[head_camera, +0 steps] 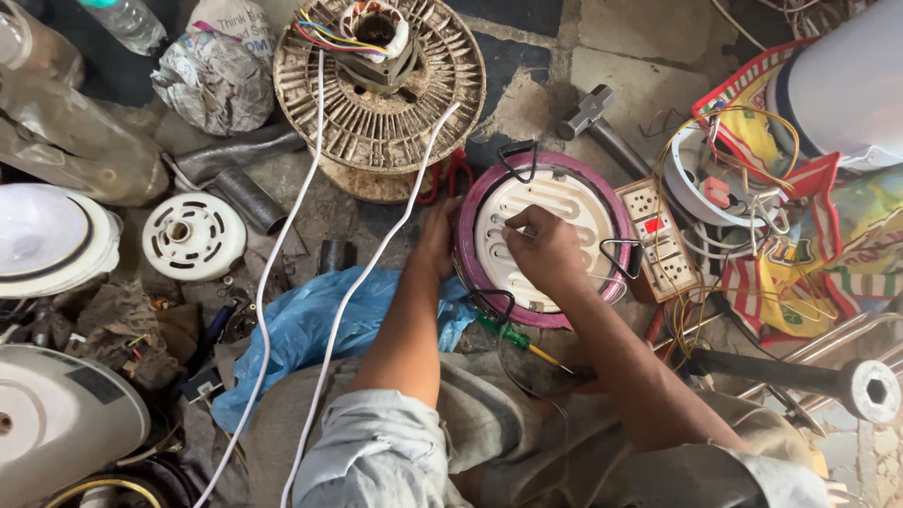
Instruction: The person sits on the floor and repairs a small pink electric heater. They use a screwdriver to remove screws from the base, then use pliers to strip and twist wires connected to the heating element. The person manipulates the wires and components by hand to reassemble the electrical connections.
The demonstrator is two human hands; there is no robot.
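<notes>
The round electric coil heater (544, 240), a white ceramic plate in a purple-rimmed body, sits on the floor between the person's knees, close enough for both hands to work on it. The left hand (438, 237) wraps the heater's left rim, fingers curled against the side (seemingly to keep the body from turning or sliding). The right hand (548, 252) lies over the grooved plate, thumb and fingertips pressed together on something small at the upper left of the coil channel; what they pinch is too small to tell.

Just below the right wrist lies a green-handled screwdriver (511, 337), within easy reach. To the right of that hand, touching the heater's edge, stands a switch-and-socket board (660, 240). Beyond the fingers lies a hammer (594, 120), and a fan motor on its round grille (378, 71) sits further off, with white cable (273, 263) trailing past the left forearm over a blue plastic bag (310, 325).
</notes>
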